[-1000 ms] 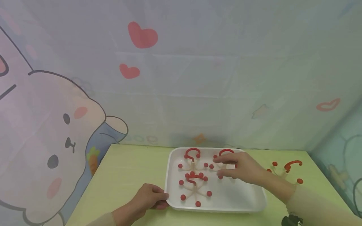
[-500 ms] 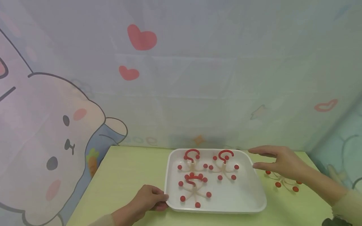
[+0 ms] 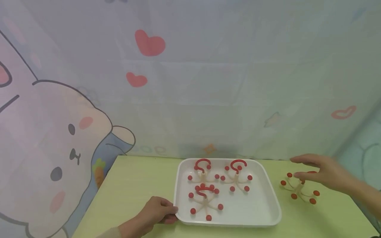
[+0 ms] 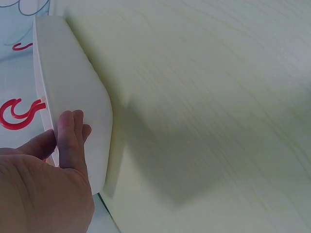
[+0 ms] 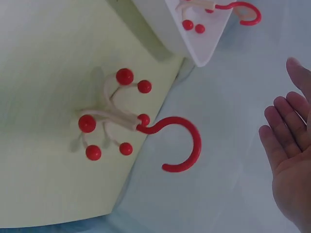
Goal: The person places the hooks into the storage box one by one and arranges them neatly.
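Note:
A white tray (image 3: 247, 208) holds three cream hangers, each with a red hook and ball-tipped arms: a front one (image 3: 205, 202), a back left one (image 3: 203, 177) and a back right one (image 3: 236, 180). At the tray's front left corner, my left hand (image 3: 157, 211) pinches the rim between thumb and fingers; the left wrist view shows fingers (image 4: 70, 141) along the outer wall. A fourth hanger (image 3: 298, 190) stands on the table right of the tray. Over its hook, partly hiding it, is my right hand (image 3: 330, 173), thumb and fingers spread apart and holding nothing.
The pale green table (image 3: 140, 178) ends at the back against a printed curtain (image 3: 190, 115) with hearts and a rabbit. Another curtain (image 3: 367, 162) closes off the right side.
My right hand has moved right, from over the back right hanger in the tray to above the hanger on the table. My left hand keeps its grip on the tray.

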### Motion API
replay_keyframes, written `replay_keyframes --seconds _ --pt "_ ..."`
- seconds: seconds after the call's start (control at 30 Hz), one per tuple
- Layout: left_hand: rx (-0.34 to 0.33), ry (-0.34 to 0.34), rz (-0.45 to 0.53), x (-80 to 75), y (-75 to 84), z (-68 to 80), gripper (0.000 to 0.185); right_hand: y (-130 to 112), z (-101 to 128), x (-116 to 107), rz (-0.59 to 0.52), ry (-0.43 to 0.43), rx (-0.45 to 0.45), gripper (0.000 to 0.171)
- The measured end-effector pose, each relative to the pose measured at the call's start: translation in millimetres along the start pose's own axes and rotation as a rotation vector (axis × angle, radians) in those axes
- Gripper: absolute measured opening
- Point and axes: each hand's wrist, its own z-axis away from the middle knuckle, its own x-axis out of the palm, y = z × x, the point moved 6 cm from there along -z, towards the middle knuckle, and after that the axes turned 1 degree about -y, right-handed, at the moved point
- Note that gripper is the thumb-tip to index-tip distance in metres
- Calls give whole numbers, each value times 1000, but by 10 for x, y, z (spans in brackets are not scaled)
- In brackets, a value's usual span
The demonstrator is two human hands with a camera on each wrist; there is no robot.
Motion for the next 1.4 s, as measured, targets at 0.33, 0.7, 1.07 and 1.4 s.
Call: replay_keyframes --seconds 0.33,0.7,1.07,1.4 --pt "20 -10 16 -6 -12 11 13 459 112 -70 133 7 60 55" --pt "17 -7 4 -11 7 16 13 639 159 -5 192 -42 104 57" --pt "13 -3 6 -2 20 10 11 770 202 85 146 -32 97 51" --pt "16 -5 -4 -3 3 -1 12 807 222 170 144 33 47 29"
